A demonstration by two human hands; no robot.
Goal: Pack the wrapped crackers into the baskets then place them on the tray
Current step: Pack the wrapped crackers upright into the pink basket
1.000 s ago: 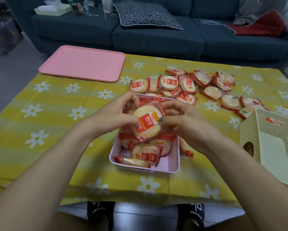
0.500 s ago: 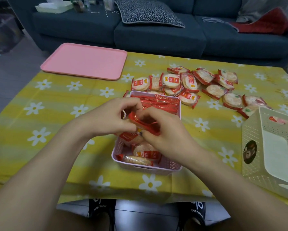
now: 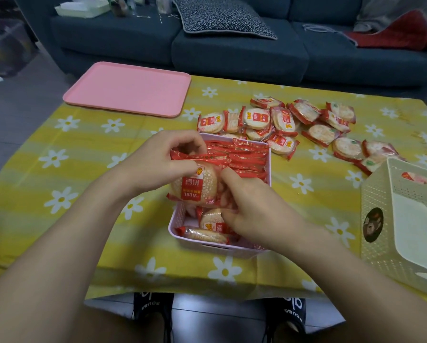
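Crackers first: your left hand (image 3: 158, 162) has its fingers (image 3: 182, 154) pinched on the red wrapper edge of one wrapped cracker (image 3: 195, 185), which sits face up over the near-middle of the pink basket (image 3: 180, 214). Your right hand (image 3: 252, 209) is curled down into the basket just right of that pack, fingertips among the wrappers; can't tell for sure if it's actually gripping one or just nudging them into line.

Progress-wise, I'd say you're maybe halfway. The far half of the pink basket is lined with packs standing on edge, and a few lie loose in the near end, so it's close to full.

Still to do: a big loose pile of crackers (image 3: 281, 122) sits on the counter (image 3: 59, 169) just beyond the basket and trailing off right. The cream basket (image 3: 380, 206) at the right edge looks nearly empty. The pink tray (image 3: 128, 89), far left, has nothing on it yet, so no basket has gone over.
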